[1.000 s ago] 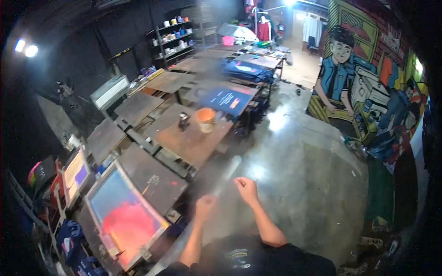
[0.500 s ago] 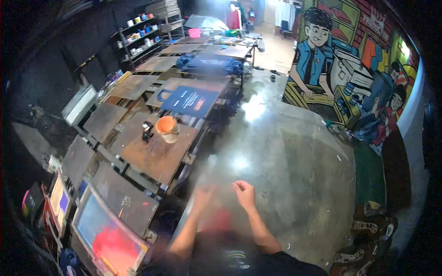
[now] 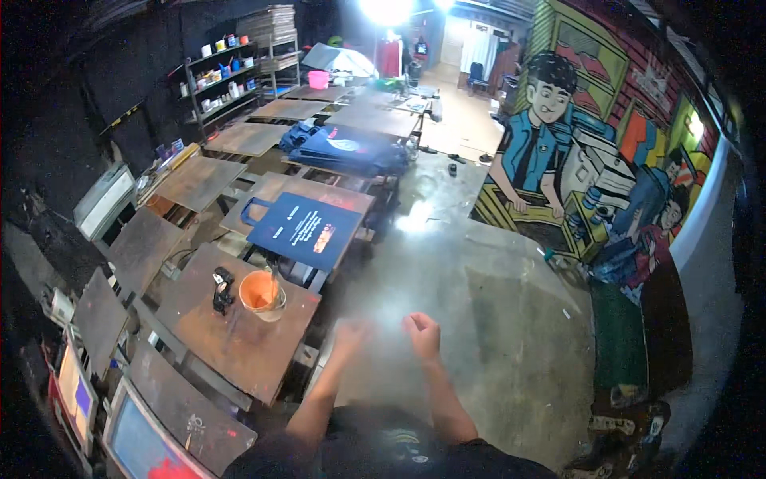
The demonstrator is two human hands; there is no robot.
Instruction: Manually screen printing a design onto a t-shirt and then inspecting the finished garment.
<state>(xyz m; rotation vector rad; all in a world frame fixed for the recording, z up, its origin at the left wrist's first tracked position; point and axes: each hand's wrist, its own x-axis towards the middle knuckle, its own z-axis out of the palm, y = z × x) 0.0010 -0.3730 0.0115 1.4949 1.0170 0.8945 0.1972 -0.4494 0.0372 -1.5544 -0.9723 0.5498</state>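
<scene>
- Basically, right hand (image 3: 422, 334): fingers narrow, no held thing visible.
- Left hand (image 3: 351, 334): blurred, can't tell fingers.
- Bucket (image 3: 268, 311) on the surface (image 3: 231, 351), left of both hands.
- Best: steady left hand, well clear of bucket.

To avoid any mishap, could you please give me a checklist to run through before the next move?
1. Right hand clear of the bucket: ok, they are well apart.
2. Left hand empty: cannot tell, it is blurred.
3. Bucket upright: ok, it stands on a brown tabletop.
4. Navy tote bag printed side up: ok.
5. Concrete floor free of scraps: not ok, a small white scrap lies there.
</scene>
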